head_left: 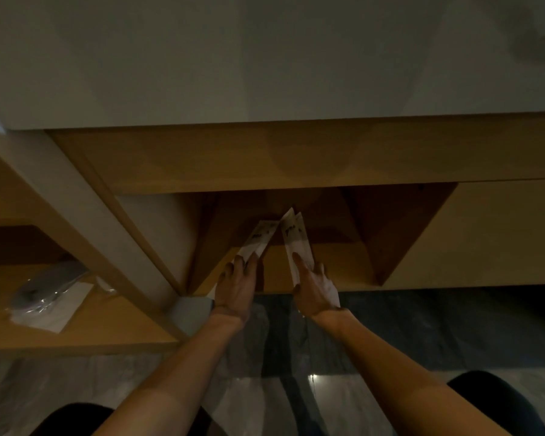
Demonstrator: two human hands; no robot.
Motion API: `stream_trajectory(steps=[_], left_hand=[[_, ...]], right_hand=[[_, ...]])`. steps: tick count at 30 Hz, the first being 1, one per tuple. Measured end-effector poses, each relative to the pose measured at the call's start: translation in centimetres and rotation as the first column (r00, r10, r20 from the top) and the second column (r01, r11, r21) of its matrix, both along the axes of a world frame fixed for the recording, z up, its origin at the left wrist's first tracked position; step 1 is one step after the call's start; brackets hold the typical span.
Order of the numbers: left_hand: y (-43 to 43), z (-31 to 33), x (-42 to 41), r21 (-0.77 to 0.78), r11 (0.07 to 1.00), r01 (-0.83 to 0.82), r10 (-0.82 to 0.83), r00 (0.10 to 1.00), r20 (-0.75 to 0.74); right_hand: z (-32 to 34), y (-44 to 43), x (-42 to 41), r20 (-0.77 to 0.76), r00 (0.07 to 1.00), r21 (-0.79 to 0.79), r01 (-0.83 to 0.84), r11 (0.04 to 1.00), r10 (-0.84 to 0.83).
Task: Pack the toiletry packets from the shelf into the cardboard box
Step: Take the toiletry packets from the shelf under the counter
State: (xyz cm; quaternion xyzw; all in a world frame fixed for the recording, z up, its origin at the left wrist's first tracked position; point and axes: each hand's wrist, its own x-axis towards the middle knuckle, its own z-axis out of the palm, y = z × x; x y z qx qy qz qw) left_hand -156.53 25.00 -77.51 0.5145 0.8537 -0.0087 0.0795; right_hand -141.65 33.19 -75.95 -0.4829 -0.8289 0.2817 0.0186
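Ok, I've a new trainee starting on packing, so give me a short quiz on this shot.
1. True or false: the left hand holds nothing.
2. The right hand grips: A) a white toiletry packet B) a bottle C) a towel.
3. Fill in: the item on the left shelf is wrapped in clear ___.
Key: 1 false; 2 A; 3 plastic.

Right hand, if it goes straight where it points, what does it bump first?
Probably the back of the wooden shelf; the packet in the right hand would touch it first. Depth is unclear.
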Motion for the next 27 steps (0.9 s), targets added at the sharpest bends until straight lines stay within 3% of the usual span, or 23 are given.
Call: stream_trajectory(steps=[7, 16, 27], left_hand=[[1.1, 1.8, 0.5, -0.053, 0.998, -0.046, 0.05, 0.997, 0.063], [-1.5, 2.3, 0.9, 0.027, 1.0, 0.012, -0.008, 0.989, -0.151], [-2.4, -0.8, 0.6, -0.046, 0.999, -0.026, 0.02, 0.991, -0.131]], right_hand=[[0.1, -0.3, 0.2, 0.026, 0.999, -0.015, -0.041, 0.999, 0.042], [0.3, -1.1, 0.2, 0.025, 0.999, -0.026, -0.027, 0.999, 0.027], [0.8, -1.5, 0.1, 0.037, 0.999, -0.035, 0.022, 0.999, -0.021]])
